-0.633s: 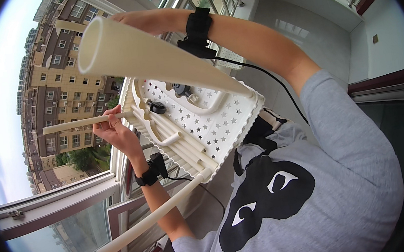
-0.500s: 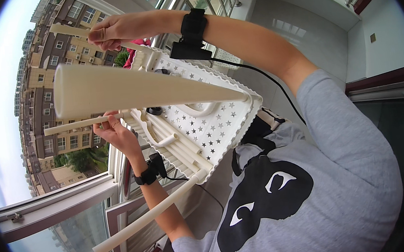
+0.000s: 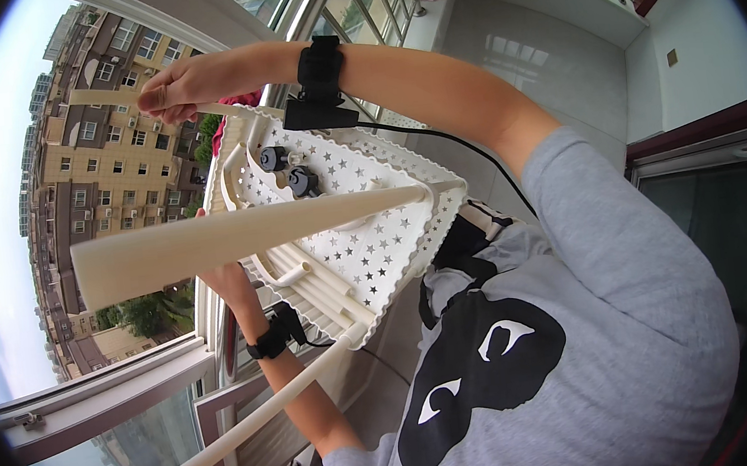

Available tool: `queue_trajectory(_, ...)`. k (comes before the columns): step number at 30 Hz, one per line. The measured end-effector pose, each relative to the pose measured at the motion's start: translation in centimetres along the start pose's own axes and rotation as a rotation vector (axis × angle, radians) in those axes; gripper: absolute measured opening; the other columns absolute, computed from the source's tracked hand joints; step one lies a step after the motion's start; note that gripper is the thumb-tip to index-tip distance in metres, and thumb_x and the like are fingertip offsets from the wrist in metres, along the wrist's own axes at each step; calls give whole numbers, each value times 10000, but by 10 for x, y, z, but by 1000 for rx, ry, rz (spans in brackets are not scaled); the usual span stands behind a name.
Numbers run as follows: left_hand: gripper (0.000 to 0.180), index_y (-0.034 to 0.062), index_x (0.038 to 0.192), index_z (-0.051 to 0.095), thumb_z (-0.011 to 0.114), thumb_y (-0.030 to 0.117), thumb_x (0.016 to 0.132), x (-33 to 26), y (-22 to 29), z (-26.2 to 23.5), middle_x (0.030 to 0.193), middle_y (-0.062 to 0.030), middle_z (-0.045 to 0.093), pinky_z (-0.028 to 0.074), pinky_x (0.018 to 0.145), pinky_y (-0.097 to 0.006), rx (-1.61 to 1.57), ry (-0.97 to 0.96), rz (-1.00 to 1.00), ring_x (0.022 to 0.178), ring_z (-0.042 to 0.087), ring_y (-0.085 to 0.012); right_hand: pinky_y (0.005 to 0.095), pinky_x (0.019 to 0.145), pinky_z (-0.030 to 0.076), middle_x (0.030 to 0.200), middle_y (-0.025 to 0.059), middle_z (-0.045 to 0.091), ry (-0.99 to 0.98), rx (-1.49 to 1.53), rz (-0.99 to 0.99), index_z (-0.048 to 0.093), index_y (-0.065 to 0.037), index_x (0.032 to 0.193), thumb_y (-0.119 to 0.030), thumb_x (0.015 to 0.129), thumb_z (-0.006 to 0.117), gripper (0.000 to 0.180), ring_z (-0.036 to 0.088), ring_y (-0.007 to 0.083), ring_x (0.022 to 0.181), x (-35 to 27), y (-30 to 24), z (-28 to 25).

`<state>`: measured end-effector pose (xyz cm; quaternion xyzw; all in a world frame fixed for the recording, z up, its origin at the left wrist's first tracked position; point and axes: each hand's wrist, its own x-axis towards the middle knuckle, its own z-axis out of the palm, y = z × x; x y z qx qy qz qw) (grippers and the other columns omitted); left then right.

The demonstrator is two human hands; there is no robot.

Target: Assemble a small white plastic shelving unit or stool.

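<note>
A white plastic shelf tray (image 3: 393, 247) with star-shaped holes and a wavy rim lies in front of me. Cream-white tubes stand at its corners. The nearest tube (image 3: 237, 232) looms large toward the camera, and another tube (image 3: 270, 414) slants out at the lower left. My right hand (image 3: 169, 89) is closed round the tube (image 3: 100, 96) at the far corner. My left hand (image 3: 229, 283) is largely behind the near tube, with one fingertip showing above it. The corner tube it was gripping is hidden there.
Several loose tubes (image 3: 318, 295) lie on the tray beside a curved white piece. Two black casters (image 3: 287, 171) rest near its far side. Windows and a sliding frame (image 3: 108, 388) border the left. A tiled floor (image 3: 501, 65) and metal railing are at the upper right.
The view has shifted, so the near tube now sits lower and covers most of my left hand. The black casters have come into plain sight. My right hand keeps its hold.
</note>
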<state>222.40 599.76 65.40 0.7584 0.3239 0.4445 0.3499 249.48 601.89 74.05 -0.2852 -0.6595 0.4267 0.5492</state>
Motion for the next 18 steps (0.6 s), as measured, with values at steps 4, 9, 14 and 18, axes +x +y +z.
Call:
queue_trajectory(4,507,5,1284,470,523,374,940,-29,13,8,1356,-125,452,334,1036,-330,-130,63,-447,1232,442,-179,237,779,463,723,-40,431,-62,89,-77,526,-59,870,-418,1010,407,404,482,87,722,-8,-1,-6)
queue_trajectory(9,493,35,1271,526,476,397,941,-62,45,-2,1229,-76,553,376,989,-349,-13,206,-515,1140,517,-179,277,892,472,1069,82,648,129,-21,60,566,-9,1224,-165,991,423,315,593,161,1057,-65,11,-31)
queue_trajectory(14,387,35,1233,541,410,303,986,-49,-36,-63,1195,-72,553,334,1026,-335,-88,-4,-609,1138,496,-165,286,817,495,976,97,679,729,308,314,574,-23,1161,-140,952,416,287,654,175,911,-244,125,-104)
queue_trajectory(18,404,59,1280,526,366,310,1006,-44,-59,-107,1143,-58,607,430,978,-345,52,-121,-684,1058,591,-195,289,705,484,996,95,632,1216,353,853,538,-41,1180,-190,929,471,299,612,167,779,-402,268,-99)
